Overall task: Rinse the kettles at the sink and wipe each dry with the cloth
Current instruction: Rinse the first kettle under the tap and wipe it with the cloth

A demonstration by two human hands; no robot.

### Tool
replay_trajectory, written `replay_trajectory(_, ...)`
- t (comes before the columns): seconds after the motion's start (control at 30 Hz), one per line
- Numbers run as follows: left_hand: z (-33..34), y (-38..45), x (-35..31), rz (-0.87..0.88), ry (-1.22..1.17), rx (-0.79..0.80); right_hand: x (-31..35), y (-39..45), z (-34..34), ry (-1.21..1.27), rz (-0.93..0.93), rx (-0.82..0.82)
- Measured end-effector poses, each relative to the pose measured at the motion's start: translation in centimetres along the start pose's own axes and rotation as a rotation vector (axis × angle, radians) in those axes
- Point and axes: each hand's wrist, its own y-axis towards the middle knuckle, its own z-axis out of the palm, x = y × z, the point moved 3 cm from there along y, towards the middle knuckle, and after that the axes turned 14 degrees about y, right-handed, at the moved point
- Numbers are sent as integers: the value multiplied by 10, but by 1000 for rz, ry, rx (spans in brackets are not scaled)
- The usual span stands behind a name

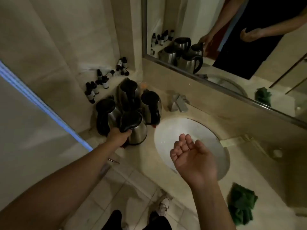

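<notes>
— What are the fingers doing?
— The left hand point(120, 134) curls round the black handle of the nearest kettle point(135, 128); the right hand point(193, 156) hovers palm-up, fingers relaxed, above the sink point(217, 143).
— The kettle?
— Steel, black-lidded, upright on the bench point(149, 156), left of the sink. Green cloth point(240, 204) near right.

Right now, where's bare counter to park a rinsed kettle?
Free: counter strip between the sink rim and the green cloth, and behind the basin right of the faucet. Crowded: left corner, four kettles packed together, small bottles behind.
</notes>
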Motion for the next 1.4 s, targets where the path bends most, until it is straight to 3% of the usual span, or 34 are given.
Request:
replay_trajectory(0.23, 18, -44, -38, 2, -428, -143, 53, 55, -10, 2, 87, -83)
replay_trajectory(0.37, 20, -66, -52, 16, -561, -117, 65, 75, 0, -61, 126, -75)
replay_trajectory(0.63, 32, -91, -122, 105, -566, 94, 112, 118, 53, -681, -117, -46)
replay_trajectory(0.8, 71, -71, -135, 85, -624, 256, 131, 173, 75, -970, -294, -172)
replay_trajectory(0.9, 90, -55, -137, 45, -702, 322, 133, 221, 84, -1069, -320, -231)
replay_trajectory(1.17, 104, -26, -125, -103, -724, 311, 133, 310, 77, -1276, -210, -336)
replay_trajectory(1.4, 116, -16, -104, -79, -717, 386, 139, 324, 66, -1216, -178, -297)
